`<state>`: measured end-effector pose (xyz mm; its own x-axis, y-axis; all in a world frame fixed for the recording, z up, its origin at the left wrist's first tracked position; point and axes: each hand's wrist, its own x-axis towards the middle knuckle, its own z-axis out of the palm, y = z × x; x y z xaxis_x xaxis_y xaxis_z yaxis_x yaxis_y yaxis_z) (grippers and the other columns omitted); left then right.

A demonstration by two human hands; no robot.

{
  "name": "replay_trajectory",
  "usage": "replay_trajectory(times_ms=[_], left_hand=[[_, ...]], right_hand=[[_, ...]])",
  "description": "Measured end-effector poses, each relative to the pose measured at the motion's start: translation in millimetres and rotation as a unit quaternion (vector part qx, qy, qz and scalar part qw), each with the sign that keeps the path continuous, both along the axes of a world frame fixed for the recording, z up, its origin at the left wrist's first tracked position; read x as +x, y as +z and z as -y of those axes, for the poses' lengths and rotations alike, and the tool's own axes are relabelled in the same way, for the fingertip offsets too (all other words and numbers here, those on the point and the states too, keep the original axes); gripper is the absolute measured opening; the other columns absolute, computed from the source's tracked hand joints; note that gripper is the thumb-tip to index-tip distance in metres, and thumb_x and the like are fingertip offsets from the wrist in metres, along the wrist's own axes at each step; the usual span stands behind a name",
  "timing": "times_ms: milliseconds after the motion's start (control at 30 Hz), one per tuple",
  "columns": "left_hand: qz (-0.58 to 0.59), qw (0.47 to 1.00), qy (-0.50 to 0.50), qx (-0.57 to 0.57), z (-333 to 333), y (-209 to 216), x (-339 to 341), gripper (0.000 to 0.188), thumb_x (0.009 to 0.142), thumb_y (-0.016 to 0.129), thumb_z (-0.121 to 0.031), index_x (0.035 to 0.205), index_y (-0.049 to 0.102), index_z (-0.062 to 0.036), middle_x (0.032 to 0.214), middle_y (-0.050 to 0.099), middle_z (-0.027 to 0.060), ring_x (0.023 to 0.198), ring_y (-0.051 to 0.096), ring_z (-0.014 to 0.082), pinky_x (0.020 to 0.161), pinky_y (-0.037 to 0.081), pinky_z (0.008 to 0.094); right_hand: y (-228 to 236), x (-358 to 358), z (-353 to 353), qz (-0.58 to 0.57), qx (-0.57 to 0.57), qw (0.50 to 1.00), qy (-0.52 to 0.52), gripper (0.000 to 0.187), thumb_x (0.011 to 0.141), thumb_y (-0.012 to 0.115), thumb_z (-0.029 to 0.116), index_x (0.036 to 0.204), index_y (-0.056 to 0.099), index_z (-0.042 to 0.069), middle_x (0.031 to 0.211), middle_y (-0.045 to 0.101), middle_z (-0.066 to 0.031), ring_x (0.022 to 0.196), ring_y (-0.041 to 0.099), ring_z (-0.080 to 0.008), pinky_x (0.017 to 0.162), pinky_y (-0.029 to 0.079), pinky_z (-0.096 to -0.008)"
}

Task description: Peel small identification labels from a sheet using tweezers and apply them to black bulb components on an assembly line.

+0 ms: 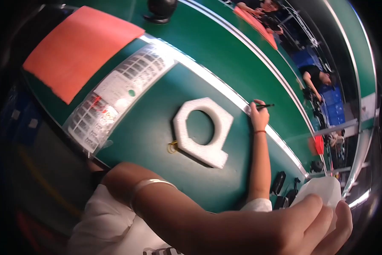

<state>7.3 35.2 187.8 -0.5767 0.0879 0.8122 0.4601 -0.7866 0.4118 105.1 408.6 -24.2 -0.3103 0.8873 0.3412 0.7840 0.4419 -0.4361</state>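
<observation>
My left arm, with a silver bangle, crosses the lower part of the view. My left hand [314, 225] is close to the camera at the lower right, its fingers closed round a pale white thing [320, 189]; whether it is a cup or a folded tissue I cannot tell. My right hand [259, 114] reaches to the far metal edge of the green table, pinching a thin black pen-like tool [265, 106]. Left of that forearm lies a white foam piece [181, 131] with a round hole and a squared tab. A small yellow loop [172, 147] touches its near left side.
Printed sheets in clear plastic [118, 91] lie left, beside an orange mat [84, 46]. Black devices [278, 182] sit right of my right forearm. Beyond the metal rail [208, 78] runs a green surface [216, 46] bearing a round black object [161, 9]. Co-workers [314, 80] sit across.
</observation>
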Motion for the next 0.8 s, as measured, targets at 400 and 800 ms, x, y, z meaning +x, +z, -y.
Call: replay_trajectory(times_ms=[400,800], left_hand=[[0.001,0.998,0.035,-0.058,-3.5,15.0,24.1,0.02,0.075,0.058,-0.025,0.082,0.059,-0.0059,0.073,0.057,0.0043,0.053,0.049,0.0122,0.046,0.037,0.0232],[0.01,0.992,0.011,-0.125,2.0,21.1,14.8,0.025,0.078,0.056,-0.027,0.077,0.056,-0.0021,0.069,0.053,0.0041,0.055,0.049,0.0134,0.048,0.039,0.024]], right_hand=[[11.8,8.3,-0.2,-0.262,-0.027,0.961,0.087,0.02,0.086,0.064,0.019,0.089,0.07,0.001,0.072,0.063,0.0,0.066,0.055,-0.0076,0.06,0.044,-0.0228],[12.7,-0.3,15.7,-0.279,-0.037,0.946,0.163,0.013,0.088,0.059,0.004,0.1,0.066,0.002,0.072,0.056,0.0033,0.059,0.048,-0.002,0.051,0.038,-0.0179]])
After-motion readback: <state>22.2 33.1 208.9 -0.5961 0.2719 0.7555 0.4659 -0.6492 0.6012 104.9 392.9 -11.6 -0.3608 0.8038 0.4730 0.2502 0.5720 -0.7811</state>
